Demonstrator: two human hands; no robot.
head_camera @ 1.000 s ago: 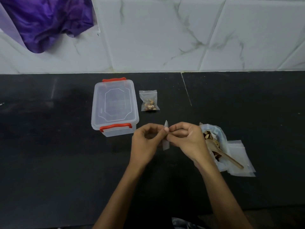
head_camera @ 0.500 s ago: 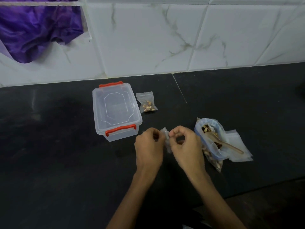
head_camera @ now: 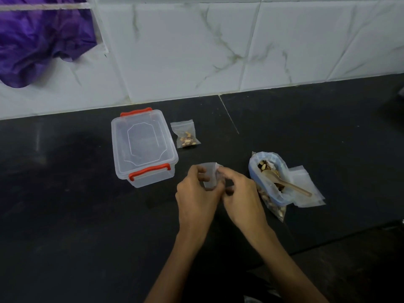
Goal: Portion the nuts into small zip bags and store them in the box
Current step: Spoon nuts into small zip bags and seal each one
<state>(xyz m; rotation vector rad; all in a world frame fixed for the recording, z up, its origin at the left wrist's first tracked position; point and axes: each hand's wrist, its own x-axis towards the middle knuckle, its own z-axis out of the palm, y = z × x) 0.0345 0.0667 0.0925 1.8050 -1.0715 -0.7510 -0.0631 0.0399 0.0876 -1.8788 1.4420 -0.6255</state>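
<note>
While both hands meet at the centre of the frame, they hold a small empty zip bag (head_camera: 209, 176) between them just above the black desk (head_camera: 65, 215). The left hand (head_camera: 196, 193) has its fingers curled round the bag's left side, its grip clamped on the clear plastic; the right hand (head_camera: 239, 193) pinches the bag's right edge with curled fingers, though motion blur hides the exact fingertip contact. No nuts show inside this bag.

Left of the hands and a little higher stands a clear plastic box (head_camera: 143, 147) with red latches, its lid on; nothing is visible inside it. Just right of the box lies a filled small zip bag (head_camera: 185, 134), flat on the desk, with a cluster of nuts in its lower part.

At centre right sits a larger open bag of nuts (head_camera: 269, 182), its rim rolled down, with a wooden spoon (head_camera: 286, 184) resting in it, handle pointing lower right. A stack of empty zip bags (head_camera: 306, 189) lies beside and partly beneath it. Purple cloth (head_camera: 39, 40) hangs at the upper left against the marbled tile wall (head_camera: 196, 51).
</note>
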